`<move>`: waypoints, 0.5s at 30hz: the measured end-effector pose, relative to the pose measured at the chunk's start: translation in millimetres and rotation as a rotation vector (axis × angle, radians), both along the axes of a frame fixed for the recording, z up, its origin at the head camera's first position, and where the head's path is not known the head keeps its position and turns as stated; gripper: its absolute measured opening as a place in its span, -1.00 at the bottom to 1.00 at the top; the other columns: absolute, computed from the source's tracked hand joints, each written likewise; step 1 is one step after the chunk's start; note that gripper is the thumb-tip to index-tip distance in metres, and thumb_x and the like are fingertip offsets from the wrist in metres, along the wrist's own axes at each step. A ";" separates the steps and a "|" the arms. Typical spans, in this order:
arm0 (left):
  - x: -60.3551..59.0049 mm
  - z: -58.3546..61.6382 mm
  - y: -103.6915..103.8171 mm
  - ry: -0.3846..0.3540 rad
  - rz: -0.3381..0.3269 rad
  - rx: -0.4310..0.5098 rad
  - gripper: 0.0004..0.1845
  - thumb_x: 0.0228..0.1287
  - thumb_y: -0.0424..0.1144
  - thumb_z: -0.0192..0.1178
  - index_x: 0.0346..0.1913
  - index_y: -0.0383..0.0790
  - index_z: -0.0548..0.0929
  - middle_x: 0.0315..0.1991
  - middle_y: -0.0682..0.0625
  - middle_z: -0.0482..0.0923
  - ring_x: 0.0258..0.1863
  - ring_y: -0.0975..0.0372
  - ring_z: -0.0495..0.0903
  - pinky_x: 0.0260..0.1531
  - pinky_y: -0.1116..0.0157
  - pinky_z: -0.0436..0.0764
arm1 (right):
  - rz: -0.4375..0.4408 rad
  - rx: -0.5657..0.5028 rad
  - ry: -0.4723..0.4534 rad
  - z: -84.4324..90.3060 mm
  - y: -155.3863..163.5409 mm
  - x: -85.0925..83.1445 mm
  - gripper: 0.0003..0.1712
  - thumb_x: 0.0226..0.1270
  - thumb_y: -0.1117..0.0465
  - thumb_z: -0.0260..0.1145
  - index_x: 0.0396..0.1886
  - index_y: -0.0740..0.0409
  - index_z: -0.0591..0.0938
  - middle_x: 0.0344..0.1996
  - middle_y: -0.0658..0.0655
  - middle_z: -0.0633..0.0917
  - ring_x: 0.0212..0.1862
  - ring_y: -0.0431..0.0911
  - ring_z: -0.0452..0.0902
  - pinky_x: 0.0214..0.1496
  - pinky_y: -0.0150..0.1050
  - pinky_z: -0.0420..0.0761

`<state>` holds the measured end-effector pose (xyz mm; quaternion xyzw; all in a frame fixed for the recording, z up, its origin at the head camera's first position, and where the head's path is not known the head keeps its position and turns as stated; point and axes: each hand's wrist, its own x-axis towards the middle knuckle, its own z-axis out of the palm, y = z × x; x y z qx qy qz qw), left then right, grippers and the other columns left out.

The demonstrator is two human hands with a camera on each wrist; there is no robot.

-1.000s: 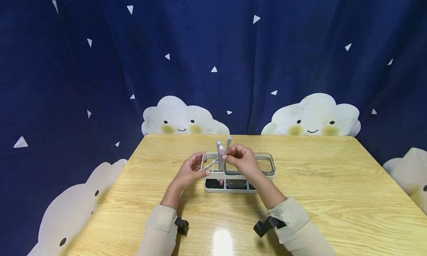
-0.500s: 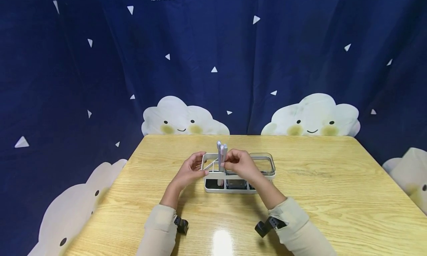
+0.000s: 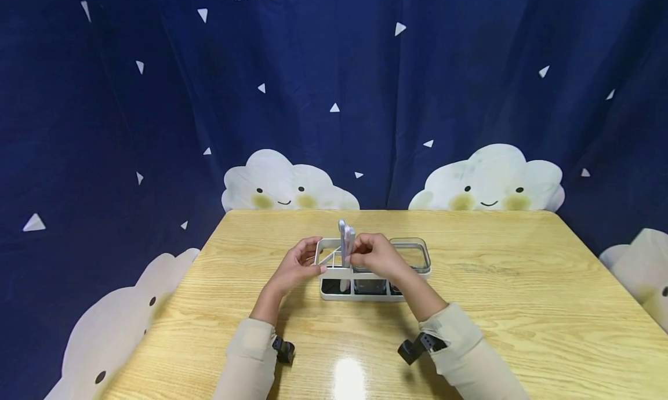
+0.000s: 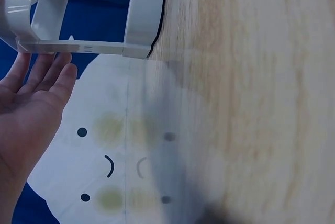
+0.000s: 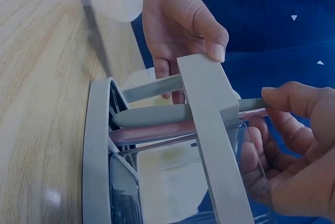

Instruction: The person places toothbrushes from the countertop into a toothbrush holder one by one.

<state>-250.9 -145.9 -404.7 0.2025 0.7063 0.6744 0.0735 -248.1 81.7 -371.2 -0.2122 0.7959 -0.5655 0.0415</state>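
Observation:
A white toothbrush holder (image 3: 334, 297) stands on the table, its left section carrying several toothbrushes. My left hand (image 3: 298, 266) holds the holder's left end, thumb on the front rim and fingers round the far side. Thumb and fingers of my right hand (image 3: 380, 256) pinch the thin upper part of a grey toothbrush (image 5: 152, 115). Its thick handle end reaches down inside the holder, near the base. Right beside it lies a pink toothbrush (image 5: 152, 131). In the left wrist view, the left fingers touch the holder's frame (image 4: 144, 14).
A clear cup (image 3: 369, 287) sits in the holder's middle section, and another clear cup (image 3: 412, 255) at its right end, partly behind my right hand. The wooden table (image 3: 496, 295) meets a dark blue curtain (image 3: 334, 58) with cloud shapes at the back.
The grey toothbrush has sunk down into the holder beside the others, with my right hand lowering slightly along with it. The left hand keeps its place on the holder's end.

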 end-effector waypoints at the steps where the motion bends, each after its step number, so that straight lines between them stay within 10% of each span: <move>1: 0.1 0.1 -0.1 -0.001 -0.002 0.003 -0.29 0.05 -0.60 0.20 0.29 -0.54 0.16 0.18 -0.48 0.23 0.20 -0.29 0.18 0.23 0.03 0.19 | 0.000 0.008 0.002 0.4 0.1 0.1 -0.91 0.05 0.42 0.35 -0.49 0.26 0.56 -0.57 0.07 0.53 -0.48 -0.10 0.36 -0.47 -0.28 0.40; 15: 2.7 0.8 -1.4 0.001 -0.001 -0.013 -0.28 0.05 -0.58 0.22 0.31 -0.51 0.18 0.19 -0.45 0.26 0.18 -0.19 0.25 0.23 0.06 0.20 | 0.013 0.056 -0.011 0.5 0.7 0.2 -0.91 0.04 0.41 0.37 -0.50 0.26 0.59 -0.57 0.05 0.55 -0.47 -0.12 0.37 -0.47 -0.30 0.41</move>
